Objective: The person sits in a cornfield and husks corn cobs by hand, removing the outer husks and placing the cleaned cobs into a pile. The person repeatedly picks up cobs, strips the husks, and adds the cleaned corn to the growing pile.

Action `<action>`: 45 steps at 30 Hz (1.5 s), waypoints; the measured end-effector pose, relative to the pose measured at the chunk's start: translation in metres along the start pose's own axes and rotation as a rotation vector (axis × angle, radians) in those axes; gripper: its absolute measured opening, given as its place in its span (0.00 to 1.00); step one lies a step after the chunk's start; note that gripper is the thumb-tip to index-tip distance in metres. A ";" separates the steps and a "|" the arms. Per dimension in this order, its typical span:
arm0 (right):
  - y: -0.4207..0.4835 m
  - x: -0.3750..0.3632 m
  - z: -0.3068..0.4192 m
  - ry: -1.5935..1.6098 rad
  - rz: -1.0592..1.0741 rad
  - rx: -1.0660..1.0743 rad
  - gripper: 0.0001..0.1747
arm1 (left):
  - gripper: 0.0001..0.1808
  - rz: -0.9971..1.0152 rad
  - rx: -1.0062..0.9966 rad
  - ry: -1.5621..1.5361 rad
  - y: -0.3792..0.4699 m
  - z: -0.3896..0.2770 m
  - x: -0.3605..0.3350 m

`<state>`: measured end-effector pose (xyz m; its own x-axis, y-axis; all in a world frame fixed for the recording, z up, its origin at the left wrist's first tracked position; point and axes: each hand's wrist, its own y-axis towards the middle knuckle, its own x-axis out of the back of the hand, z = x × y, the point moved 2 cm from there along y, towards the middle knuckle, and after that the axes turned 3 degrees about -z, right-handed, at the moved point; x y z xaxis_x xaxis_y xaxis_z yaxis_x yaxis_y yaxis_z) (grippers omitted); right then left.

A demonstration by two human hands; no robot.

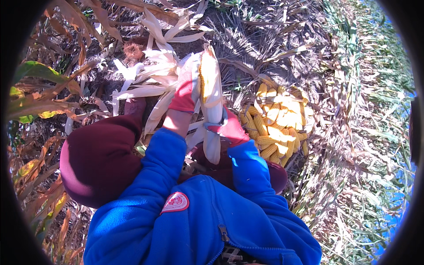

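A partly husked ear of corn [204,79] stands out in front of me, its yellow kernels bare along one side. My left hand [187,89], in a red and grey work glove, grips its left side; the fingers are partly hidden. Pale husk [212,112] still wraps the ear's right side and hangs down toward my lap. My right hand [228,129], gloved the same way, is closed around that husk near the ear's lower end. Loose pale husks [155,73] spread out to the left of my left hand.
Husked yellow cobs [265,139] lie heaped to the right, beside my bent right knee [278,175]. Dry corn plants [43,102] crowd the left side, near my left knee [96,159]. Straw and dry leaves [271,43] cover the ground ahead; flattened stalks [357,139] run along the right.
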<state>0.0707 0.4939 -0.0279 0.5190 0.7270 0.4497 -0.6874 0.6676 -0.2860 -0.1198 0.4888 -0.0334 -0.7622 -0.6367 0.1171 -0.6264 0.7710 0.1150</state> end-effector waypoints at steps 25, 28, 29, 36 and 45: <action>-0.008 0.034 -0.011 0.414 0.427 -0.254 0.52 | 0.24 0.237 0.421 -1.101 0.006 -0.034 -0.002; -0.008 0.036 -0.002 0.253 0.390 -0.093 0.51 | 0.24 0.188 0.337 -1.162 0.007 -0.028 -0.008; -0.008 0.036 0.000 0.175 0.369 -0.025 0.51 | 0.24 0.159 0.297 -1.168 0.007 -0.025 -0.008; -0.012 0.035 0.007 0.186 0.298 -0.112 0.51 | 0.22 -0.066 0.354 -0.796 0.001 -0.018 -0.007; -0.010 0.024 -0.015 0.486 0.405 -0.320 0.46 | 0.21 -0.090 0.522 -1.164 0.007 0.004 -0.019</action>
<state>0.0974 0.5073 -0.0271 0.4736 0.8676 -0.1517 -0.7296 0.2900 -0.6194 -0.1105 0.5059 -0.0386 -0.2408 -0.5029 -0.8301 -0.4709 0.8084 -0.3532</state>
